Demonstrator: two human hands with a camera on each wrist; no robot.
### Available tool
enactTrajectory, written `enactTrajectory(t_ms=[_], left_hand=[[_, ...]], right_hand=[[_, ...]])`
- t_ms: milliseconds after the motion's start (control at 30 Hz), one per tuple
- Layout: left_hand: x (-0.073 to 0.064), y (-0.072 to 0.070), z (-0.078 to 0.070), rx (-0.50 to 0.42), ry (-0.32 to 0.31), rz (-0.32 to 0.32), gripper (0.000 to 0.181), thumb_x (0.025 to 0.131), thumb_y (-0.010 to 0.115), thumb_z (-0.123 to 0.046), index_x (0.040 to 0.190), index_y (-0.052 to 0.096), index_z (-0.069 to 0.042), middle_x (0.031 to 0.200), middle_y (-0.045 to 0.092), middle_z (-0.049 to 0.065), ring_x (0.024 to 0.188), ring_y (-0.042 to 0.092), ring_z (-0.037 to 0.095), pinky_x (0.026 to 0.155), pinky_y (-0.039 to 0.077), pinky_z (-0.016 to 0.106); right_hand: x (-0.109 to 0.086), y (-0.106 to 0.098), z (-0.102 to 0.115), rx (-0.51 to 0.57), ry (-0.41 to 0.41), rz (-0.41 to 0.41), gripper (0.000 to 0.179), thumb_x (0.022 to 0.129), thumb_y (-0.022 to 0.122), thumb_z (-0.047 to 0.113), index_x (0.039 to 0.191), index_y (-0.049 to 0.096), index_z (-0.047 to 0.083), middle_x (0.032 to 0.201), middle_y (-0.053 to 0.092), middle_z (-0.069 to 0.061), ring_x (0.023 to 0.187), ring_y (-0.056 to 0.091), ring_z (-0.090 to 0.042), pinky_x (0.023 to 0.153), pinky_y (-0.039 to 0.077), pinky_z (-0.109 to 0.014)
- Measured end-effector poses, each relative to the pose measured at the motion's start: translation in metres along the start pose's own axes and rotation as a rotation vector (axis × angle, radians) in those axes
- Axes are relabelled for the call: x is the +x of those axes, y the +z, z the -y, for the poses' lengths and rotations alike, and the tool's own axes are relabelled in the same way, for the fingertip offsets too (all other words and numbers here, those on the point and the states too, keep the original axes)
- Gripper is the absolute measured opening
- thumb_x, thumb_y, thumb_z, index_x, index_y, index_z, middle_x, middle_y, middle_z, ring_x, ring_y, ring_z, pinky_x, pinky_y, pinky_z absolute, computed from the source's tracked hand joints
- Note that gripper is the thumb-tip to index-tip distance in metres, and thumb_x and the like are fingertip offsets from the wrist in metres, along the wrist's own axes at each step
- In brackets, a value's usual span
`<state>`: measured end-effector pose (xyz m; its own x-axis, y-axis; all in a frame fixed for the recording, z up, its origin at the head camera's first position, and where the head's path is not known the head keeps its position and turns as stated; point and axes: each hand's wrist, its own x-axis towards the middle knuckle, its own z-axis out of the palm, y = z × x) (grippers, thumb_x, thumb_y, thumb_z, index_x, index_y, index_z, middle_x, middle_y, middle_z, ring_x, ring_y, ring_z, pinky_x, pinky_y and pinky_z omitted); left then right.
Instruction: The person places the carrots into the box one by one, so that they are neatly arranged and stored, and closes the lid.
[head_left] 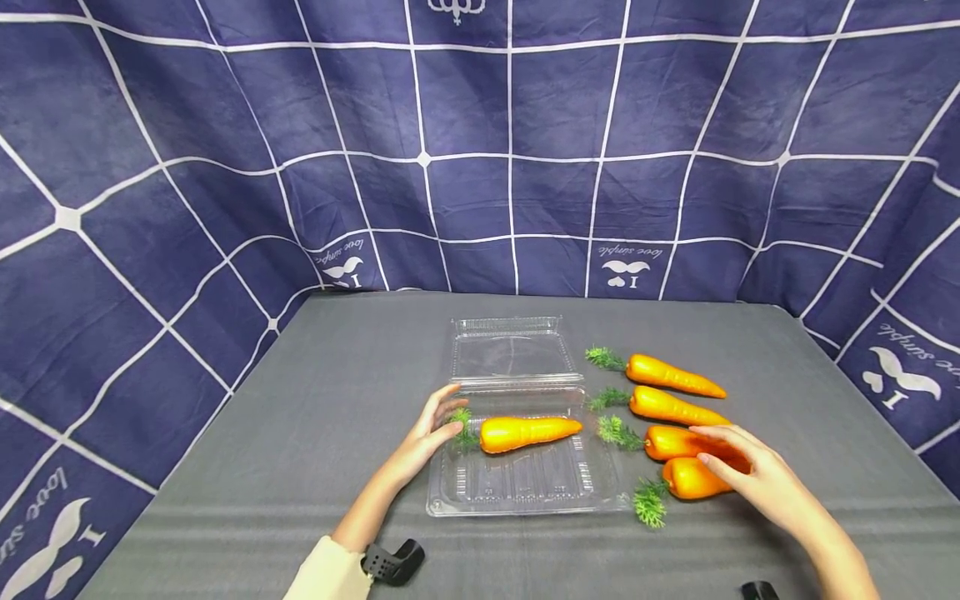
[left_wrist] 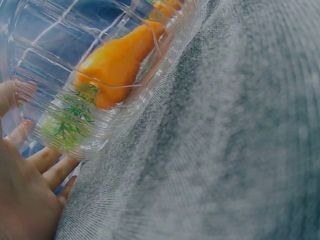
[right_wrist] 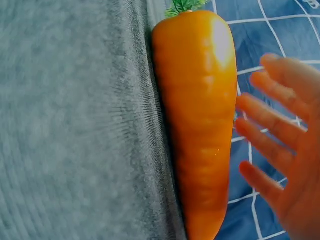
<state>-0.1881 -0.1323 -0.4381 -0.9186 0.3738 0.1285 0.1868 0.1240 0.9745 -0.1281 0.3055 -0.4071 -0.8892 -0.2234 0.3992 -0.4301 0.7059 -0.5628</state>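
A carrot [head_left: 528, 433] with a leafy green top lies in the base of a clear plastic clamshell box [head_left: 525, 505], its tip pointing right. My left hand [head_left: 429, 429] rests at the box's left wall beside the green top; in the left wrist view its loosely spread fingers [left_wrist: 60, 172] touch the wall. Over the nearest carrots on the right hovers my right hand [head_left: 757, 471], palm down. In the right wrist view its spread fingers [right_wrist: 270, 120] stand above and beside the nearest carrot [right_wrist: 197, 100], with nothing gripped.
Several carrots lie in a column right of the box, green tops to the left, including the farthest carrot [head_left: 675, 375]. The open lid [head_left: 513, 354] lies flat behind the base. A grey cloth [head_left: 360, 350] covers the table, with a blue checked curtain [head_left: 480, 192] around it.
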Motion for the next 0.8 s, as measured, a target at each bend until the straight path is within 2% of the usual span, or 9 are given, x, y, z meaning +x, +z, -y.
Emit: enactTrajectory(t_ms=[300,467,633,800], left_hand=[[-0.001,0.001,0.000,-0.003,-0.027,0.016,0.057,0.093,0.046,-0.019,0.143,0.017,-0.018,0.141,0.035,0.019,0.133,0.029,0.036,0.105,0.026,0.055],[-0.004,0.001,0.000,-0.009,-0.035,0.013,0.058,0.093,0.047,-0.018,0.143,0.017,-0.018,0.141,0.035,0.019,0.133,0.030,0.036,0.104,0.028,0.054],[-0.003,0.001,0.003,-0.022,-0.003,0.035,0.058,0.093,0.046,-0.016,0.143,0.016,-0.015,0.140,0.034,0.022,0.132,0.030,0.037,0.105,0.026,0.054],[-0.002,0.002,0.002,-0.026,-0.024,0.026,0.058,0.093,0.046,-0.018,0.143,0.017,-0.018,0.141,0.034,0.020,0.133,0.029,0.036,0.104,0.026,0.056]], right_hand=[[-0.006,0.001,-0.007,-0.030,-0.024,-0.008,0.031,0.077,0.070,0.010,0.107,0.064,0.015,0.105,0.053,0.027,0.101,0.035,0.024,0.084,0.020,0.002],[-0.009,0.003,-0.011,-0.048,-0.059,-0.024,0.034,0.074,0.072,0.007,0.106,0.064,0.014,0.103,0.056,0.022,0.100,0.037,0.022,0.084,0.022,0.002],[-0.011,0.001,-0.012,-0.057,-0.076,-0.054,0.035,0.070,0.075,0.005,0.103,0.066,0.014,0.098,0.059,0.019,0.099,0.039,0.022,0.085,0.022,0.001],[-0.013,-0.002,-0.012,-0.033,-0.046,0.001,0.034,0.071,0.074,0.008,0.103,0.065,0.016,0.099,0.059,0.012,0.098,0.040,0.019,0.084,0.023,0.000]])
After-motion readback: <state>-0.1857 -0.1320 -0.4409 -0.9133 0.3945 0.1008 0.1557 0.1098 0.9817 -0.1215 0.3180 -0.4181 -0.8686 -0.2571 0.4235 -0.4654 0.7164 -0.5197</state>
